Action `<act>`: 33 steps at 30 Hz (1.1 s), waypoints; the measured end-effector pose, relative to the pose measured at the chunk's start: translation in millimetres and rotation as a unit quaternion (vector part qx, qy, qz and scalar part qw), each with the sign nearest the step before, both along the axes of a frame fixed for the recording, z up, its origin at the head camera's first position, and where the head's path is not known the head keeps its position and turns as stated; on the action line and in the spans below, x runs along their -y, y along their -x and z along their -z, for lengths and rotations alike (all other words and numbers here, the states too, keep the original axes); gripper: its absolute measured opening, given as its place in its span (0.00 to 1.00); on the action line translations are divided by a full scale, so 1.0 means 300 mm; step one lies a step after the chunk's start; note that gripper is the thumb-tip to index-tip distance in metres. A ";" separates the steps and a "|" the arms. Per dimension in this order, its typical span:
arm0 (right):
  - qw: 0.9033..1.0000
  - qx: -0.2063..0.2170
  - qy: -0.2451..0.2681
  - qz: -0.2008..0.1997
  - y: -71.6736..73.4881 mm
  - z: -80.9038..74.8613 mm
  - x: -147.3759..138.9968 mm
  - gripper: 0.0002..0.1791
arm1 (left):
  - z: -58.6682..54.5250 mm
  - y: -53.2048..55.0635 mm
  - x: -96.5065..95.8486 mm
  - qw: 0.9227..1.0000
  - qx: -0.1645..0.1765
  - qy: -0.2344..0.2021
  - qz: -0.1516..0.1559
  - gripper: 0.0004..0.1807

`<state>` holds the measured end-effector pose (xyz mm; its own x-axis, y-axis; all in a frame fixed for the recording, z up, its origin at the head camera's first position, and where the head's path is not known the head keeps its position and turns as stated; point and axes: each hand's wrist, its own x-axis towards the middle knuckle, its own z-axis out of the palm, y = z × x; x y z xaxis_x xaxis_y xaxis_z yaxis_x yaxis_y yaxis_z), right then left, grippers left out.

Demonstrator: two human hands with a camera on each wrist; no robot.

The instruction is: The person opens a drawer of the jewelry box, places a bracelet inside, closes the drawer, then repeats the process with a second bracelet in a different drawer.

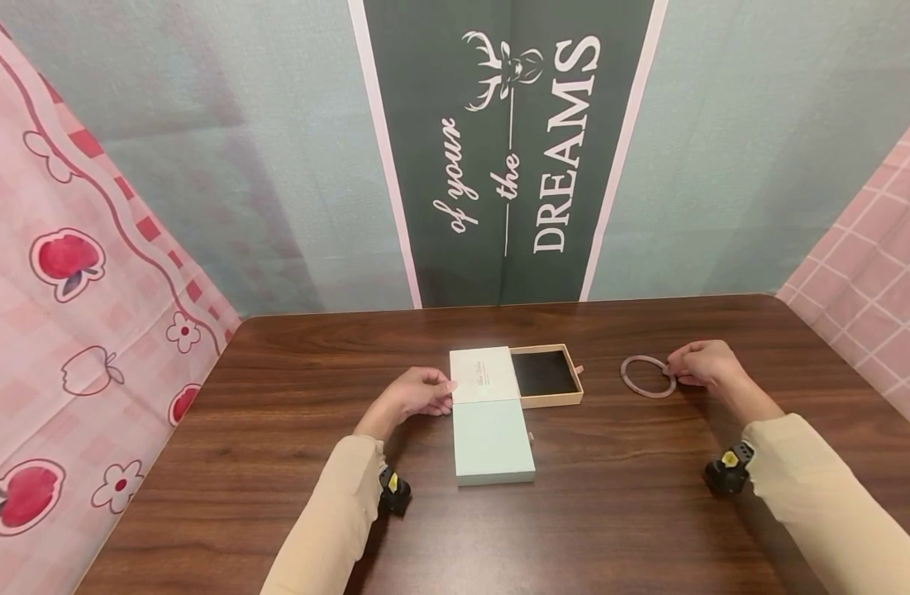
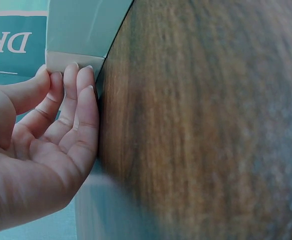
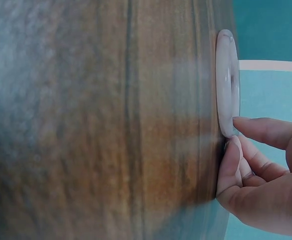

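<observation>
A jewelry box lies unfolded on the table, its mint-green section (image 1: 493, 442) nearer me and its cream section (image 1: 484, 373), printed with small script, behind. From the cream section a drawer (image 1: 576, 388) with a black lining is pulled out to the right. My left hand (image 1: 422, 391) is at the cream section's left edge, thumb at the top edge and fingertips against the side wall (image 2: 61, 60). On the right, my right hand (image 1: 702, 364) pinches the near rim of a pale pinkish bangle (image 3: 224, 80) between thumb and fingers. The bangle (image 1: 635, 388) lies nearly flat, close over the tabletop.
The dark wood table (image 1: 611, 512) ends at a back edge before a grey-green curtain (image 1: 291, 165) with a dark printed panel. Pink patterned cloth (image 1: 75, 330) hangs at the left and pink checked cloth (image 1: 882, 273) at the right. Small ribbon tabs stick out from the box's right side.
</observation>
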<state>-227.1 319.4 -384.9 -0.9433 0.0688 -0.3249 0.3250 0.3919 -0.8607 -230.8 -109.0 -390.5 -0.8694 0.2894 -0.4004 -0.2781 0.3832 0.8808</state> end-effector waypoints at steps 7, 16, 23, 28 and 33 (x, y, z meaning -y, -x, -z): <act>0.999 -0.008 -0.041 0.000 0.001 0.004 0.005 0.02 | 0.000 0.000 0.002 1.000 0.000 0.000 0.002 0.08; 0.999 -0.003 -0.051 -0.003 -0.002 0.000 0.008 0.04 | 0.001 0.002 0.001 1.000 0.002 -0.002 0.000 0.08; 0.999 -0.009 -0.050 -0.010 0.001 0.006 -0.001 0.05 | 0.003 0.003 -0.001 1.000 0.000 -0.004 0.003 0.08; 0.999 -0.013 -0.029 -0.013 0.004 0.010 -0.009 0.06 | 0.001 0.004 0.002 1.000 0.002 -0.003 0.002 0.08; 1.000 -0.016 -0.014 -0.017 0.004 0.014 -0.017 0.07 | 0.004 0.005 0.004 1.000 0.003 -0.005 0.002 0.08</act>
<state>-228.3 324.5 -389.1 -0.9550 0.0451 -0.2930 0.2837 0.4254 -0.8594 -232.2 -110.3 -391.5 -0.8664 0.2964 -0.4019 -0.2813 0.3753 0.8832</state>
